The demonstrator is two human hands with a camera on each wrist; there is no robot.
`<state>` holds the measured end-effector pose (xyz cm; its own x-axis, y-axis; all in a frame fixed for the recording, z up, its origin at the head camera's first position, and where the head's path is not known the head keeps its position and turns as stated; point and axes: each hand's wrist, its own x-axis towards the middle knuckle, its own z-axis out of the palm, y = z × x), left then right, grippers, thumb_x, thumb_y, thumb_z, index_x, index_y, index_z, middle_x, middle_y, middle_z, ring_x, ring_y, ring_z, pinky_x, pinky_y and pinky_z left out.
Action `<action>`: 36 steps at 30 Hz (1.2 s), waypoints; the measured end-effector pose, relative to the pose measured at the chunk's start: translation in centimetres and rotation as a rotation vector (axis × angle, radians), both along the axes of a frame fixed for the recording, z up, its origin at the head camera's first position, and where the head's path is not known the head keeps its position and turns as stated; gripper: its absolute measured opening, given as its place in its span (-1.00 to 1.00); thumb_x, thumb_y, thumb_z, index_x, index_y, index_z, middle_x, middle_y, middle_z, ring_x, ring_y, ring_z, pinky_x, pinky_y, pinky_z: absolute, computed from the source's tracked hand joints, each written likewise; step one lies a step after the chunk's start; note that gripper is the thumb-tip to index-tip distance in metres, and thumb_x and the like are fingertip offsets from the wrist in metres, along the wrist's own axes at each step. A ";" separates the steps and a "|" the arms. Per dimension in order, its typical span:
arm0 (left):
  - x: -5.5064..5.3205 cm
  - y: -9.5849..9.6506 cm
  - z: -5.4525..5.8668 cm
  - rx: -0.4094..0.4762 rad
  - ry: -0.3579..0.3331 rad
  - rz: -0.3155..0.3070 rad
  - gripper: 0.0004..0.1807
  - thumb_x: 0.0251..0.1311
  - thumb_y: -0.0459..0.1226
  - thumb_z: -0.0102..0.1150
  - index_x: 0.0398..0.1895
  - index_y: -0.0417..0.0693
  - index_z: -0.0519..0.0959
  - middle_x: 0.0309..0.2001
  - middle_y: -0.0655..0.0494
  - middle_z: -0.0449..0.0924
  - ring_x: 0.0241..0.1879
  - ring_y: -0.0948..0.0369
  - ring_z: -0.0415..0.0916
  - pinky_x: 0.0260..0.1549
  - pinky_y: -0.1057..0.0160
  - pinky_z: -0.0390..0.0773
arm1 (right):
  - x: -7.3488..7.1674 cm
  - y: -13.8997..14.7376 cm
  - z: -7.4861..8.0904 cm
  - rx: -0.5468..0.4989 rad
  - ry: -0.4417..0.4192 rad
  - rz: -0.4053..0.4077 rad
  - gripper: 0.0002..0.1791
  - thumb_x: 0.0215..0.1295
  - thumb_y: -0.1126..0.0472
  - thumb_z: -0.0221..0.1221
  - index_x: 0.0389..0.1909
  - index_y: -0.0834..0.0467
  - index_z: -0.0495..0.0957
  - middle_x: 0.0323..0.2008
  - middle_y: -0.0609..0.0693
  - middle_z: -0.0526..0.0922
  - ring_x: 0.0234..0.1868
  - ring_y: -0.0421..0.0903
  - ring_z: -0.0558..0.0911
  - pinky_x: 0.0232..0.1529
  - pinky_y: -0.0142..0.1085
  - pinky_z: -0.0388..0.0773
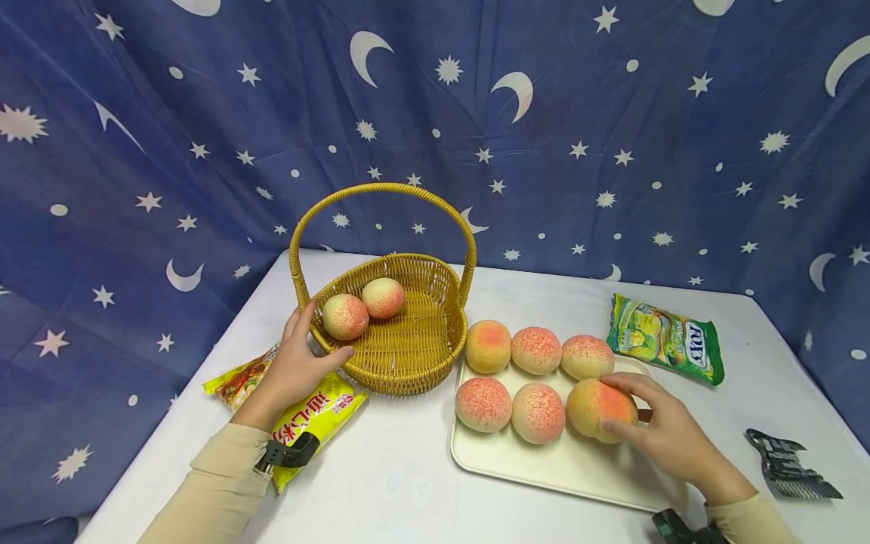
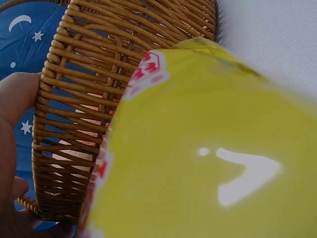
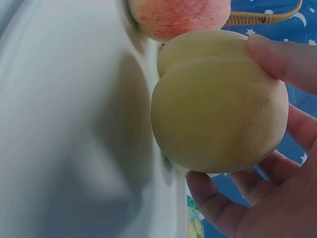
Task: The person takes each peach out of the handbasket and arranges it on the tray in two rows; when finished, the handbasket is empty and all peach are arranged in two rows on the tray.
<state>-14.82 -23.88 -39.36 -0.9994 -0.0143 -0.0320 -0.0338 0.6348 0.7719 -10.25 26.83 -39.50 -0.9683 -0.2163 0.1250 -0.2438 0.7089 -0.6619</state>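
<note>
My left hand point(image 1: 299, 369) grips the left rim of a brown wicker basket point(image 1: 424, 344) with a tall arched handle. Two pale peaches with red-speckled sides, one of them the nearer peach point(image 1: 345, 316), lie in the basket's left part. On a cream tray point(image 1: 544, 465) sit several peaches in two rows. With thumb and fingers my right hand point(image 1: 662, 431) holds a yellow-orange peach point(image 1: 601, 409) at the right end of the front row. In the right wrist view this peach point(image 3: 218, 109) hangs close over the tray, beside a red-speckled peach point(image 3: 181, 17).
A yellow food packet point(image 1: 316, 412) lies under my left forearm, against the basket in the left wrist view. Behind the tray's right end is a green Fox's bag point(image 1: 666, 340). A black crumpled packet point(image 1: 788, 465) lies far right. Blue star-patterned cloth point(image 1: 544, 181) hangs behind the table.
</note>
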 end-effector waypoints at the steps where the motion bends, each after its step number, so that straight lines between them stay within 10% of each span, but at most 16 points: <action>1: 0.0 0.0 0.0 0.000 -0.001 0.000 0.21 0.22 0.11 0.31 0.64 0.07 -0.36 0.58 -0.18 -0.49 0.49 -0.33 -0.30 0.29 -0.46 -0.04 | 0.0 0.0 -0.1 -0.001 -0.001 0.001 -0.37 0.16 0.15 0.45 0.24 0.24 0.52 0.22 0.17 0.50 0.15 -0.15 0.40 -0.14 -0.31 0.59; 36: -0.1 0.1 -0.1 0.005 -0.021 0.010 0.21 0.21 0.14 0.31 0.64 0.10 -0.35 0.58 -0.18 -0.52 0.50 -0.32 -0.33 0.30 -0.45 -0.06 | -0.6 -0.1 -1.2 -0.028 -0.037 0.054 -0.38 0.18 0.12 0.44 0.24 0.21 0.52 0.21 0.15 0.51 0.10 -0.35 0.40 -0.11 -0.33 0.59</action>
<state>-14.91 -23.79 -39.43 -0.9983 -0.0245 -0.0534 -0.0569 0.6305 0.7741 -10.89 26.70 -40.69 -0.9594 -0.2654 0.0959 -0.2562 0.6765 -0.6904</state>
